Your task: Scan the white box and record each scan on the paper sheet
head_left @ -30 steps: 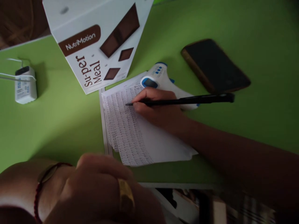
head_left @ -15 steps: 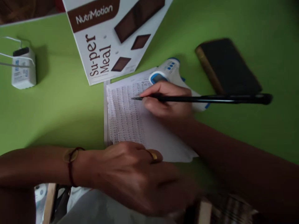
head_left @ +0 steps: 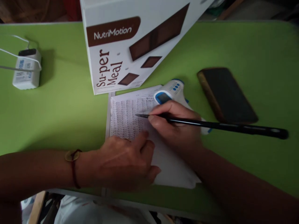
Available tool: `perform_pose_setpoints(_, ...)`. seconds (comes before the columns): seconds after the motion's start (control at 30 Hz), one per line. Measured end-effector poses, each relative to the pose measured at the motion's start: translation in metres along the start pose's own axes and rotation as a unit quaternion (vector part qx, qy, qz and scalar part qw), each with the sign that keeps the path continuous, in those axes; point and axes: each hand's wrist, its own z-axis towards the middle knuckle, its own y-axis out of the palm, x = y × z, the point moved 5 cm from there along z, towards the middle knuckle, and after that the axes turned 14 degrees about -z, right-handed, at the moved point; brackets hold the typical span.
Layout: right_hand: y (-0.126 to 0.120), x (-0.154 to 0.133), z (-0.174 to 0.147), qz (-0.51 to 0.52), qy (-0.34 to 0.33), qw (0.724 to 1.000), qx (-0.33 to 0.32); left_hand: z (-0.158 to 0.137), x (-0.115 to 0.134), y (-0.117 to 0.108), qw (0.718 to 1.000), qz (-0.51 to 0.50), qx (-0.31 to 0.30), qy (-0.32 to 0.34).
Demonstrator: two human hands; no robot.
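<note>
My right hand [head_left: 180, 131] pinches the pen [head_left: 233, 126], its tip at the written lines on the paper [head_left: 169, 169]. My left hand [head_left: 123, 161], fingers loosely bent and free, is over the paper's near side

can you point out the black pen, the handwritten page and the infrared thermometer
Black pen [head_left: 224, 125]: head view, on the barrel
Handwritten page [head_left: 126, 117]: head view, on its written area
Infrared thermometer [head_left: 171, 89]: head view, on the white upper body, between display and buttons
</note>
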Motion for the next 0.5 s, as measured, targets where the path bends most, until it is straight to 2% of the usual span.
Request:
perform_pose_setpoints(0.1,0.001,-0.003,-0.001,0.014,-0.029,0.999,0.013,0.001,0.003,0.004,0.998,0.020,0.001,0.053)
perform_pose_setpoints(0.2,-0.001,-0.002,-0.002,0.029,-0.030,0.999,0.004,-0.002,0.001,0.013,0.995,0.029,-0.007,0.097)
perform_pose_setpoints(0.33,0.000,0.003,-0.007,0.017,-0.007,0.998,-0.058,-0.009,-0.006,0.024,0.997,0.014,-0.024,0.074)
perform_pose_setpoints(0.5,0.002,0.009,-0.015,-0.009,0.032,0.998,-0.056,-0.011,-0.006,0.028,0.997,0.016,-0.043,0.058)
